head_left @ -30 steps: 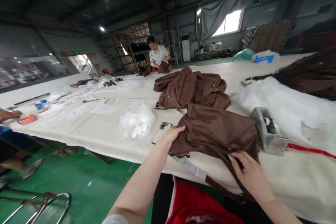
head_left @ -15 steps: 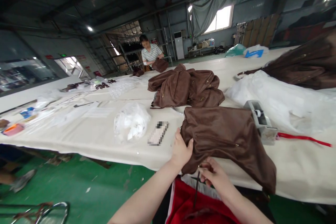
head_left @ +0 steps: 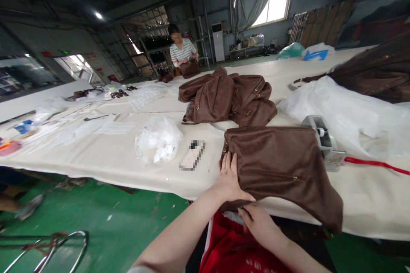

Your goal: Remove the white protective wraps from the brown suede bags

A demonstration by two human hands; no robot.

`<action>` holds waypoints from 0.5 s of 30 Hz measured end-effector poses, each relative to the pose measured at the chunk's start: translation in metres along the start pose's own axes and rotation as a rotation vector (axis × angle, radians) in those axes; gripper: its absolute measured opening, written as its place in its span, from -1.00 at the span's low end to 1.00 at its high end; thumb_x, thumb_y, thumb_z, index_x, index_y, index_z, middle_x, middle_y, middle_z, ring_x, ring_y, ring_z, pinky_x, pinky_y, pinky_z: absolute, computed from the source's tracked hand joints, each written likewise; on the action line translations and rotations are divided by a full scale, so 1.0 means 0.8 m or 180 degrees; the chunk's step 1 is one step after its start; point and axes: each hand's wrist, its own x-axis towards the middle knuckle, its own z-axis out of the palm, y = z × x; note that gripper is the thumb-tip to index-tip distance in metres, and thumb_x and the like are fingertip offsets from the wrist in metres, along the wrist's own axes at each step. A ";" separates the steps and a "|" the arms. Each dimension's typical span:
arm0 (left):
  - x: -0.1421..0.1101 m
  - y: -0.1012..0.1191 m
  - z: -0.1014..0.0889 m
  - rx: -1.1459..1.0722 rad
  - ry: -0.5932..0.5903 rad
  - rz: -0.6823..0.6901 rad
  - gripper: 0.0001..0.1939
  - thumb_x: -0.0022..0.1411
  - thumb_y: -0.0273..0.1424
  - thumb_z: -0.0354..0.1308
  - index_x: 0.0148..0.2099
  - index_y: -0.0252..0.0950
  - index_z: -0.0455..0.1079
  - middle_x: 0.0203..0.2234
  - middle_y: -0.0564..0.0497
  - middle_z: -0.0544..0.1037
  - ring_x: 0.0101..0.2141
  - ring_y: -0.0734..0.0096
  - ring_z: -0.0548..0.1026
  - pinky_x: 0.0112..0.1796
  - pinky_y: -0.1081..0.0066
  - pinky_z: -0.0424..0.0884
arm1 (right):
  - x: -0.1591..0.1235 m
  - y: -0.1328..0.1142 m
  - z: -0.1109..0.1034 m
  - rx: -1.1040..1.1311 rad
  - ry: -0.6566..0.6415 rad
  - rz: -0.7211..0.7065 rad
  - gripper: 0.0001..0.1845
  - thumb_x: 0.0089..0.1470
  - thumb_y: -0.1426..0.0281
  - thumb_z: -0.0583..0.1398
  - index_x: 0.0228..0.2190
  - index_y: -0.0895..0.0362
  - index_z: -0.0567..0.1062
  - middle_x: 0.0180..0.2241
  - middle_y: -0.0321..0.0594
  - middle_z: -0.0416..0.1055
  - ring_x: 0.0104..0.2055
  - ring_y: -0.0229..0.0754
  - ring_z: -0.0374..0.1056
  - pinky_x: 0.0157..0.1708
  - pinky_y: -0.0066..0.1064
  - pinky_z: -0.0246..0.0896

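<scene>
A brown leather-like bag (head_left: 275,153) lies flat at the table's front edge, its zipped side up and its lower right corner hanging over the edge. My left hand (head_left: 229,184) rests on the bag's left part, fingers stretched out and thumb spread toward the lower edge. Just below that thumb, my right hand (head_left: 259,221) is closed in a pinch at the bag's lower left edge. Its fingertips are partly hidden. Left of the bag lies a phone (head_left: 192,155), blurred out.
More brown bags (head_left: 221,98) are heaped behind. A tape dispenser (head_left: 323,140) touches the bag's right side, near a red strip (head_left: 374,164) and white plastic sheeting (head_left: 346,115). A clear plastic bag (head_left: 158,140) sits left. A co-worker (head_left: 183,51) handles a brown piece across the table.
My left hand has gone from gripping the bag's left edge to lying flat on it. My right hand has moved slightly down; the dark strap hanging from it no longer shows.
</scene>
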 end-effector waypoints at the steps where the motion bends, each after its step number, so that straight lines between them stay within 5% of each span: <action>1: 0.004 0.002 0.008 0.0100 0.0055 -0.0150 0.58 -0.49 0.14 0.35 0.37 -0.45 -0.45 0.34 -0.35 -0.35 0.31 -0.08 -0.42 0.25 -0.08 -0.34 | 0.002 0.003 0.005 -0.0159 -0.0009 -0.0020 -0.66 0.20 0.36 -0.04 -0.31 0.16 0.51 -0.34 -0.05 0.56 -0.24 -0.06 0.47 -0.16 -0.33 0.25; 7: 0.023 0.001 0.028 0.0458 0.0027 -0.0433 0.58 -0.51 0.17 0.31 0.37 -0.43 -0.48 0.34 -0.33 -0.39 0.30 -0.11 -0.44 0.23 -0.13 -0.38 | 0.009 0.016 0.030 -0.1209 -0.0083 0.0000 -0.55 0.27 0.35 -0.15 -0.28 0.21 0.49 -0.37 0.05 0.54 -0.33 -0.01 0.48 -0.33 -0.30 0.31; 15: 0.030 -0.006 0.038 0.0526 0.0003 -0.0438 0.59 -0.50 0.25 0.23 0.36 -0.41 -0.55 0.34 -0.30 -0.45 0.30 -0.10 -0.47 0.23 -0.11 -0.41 | 0.000 -0.001 0.032 -0.1407 -0.0227 -0.0254 -0.60 0.26 0.43 -0.14 -0.25 0.21 0.48 -0.35 0.04 0.54 -0.35 -0.03 0.49 -0.39 -0.35 0.26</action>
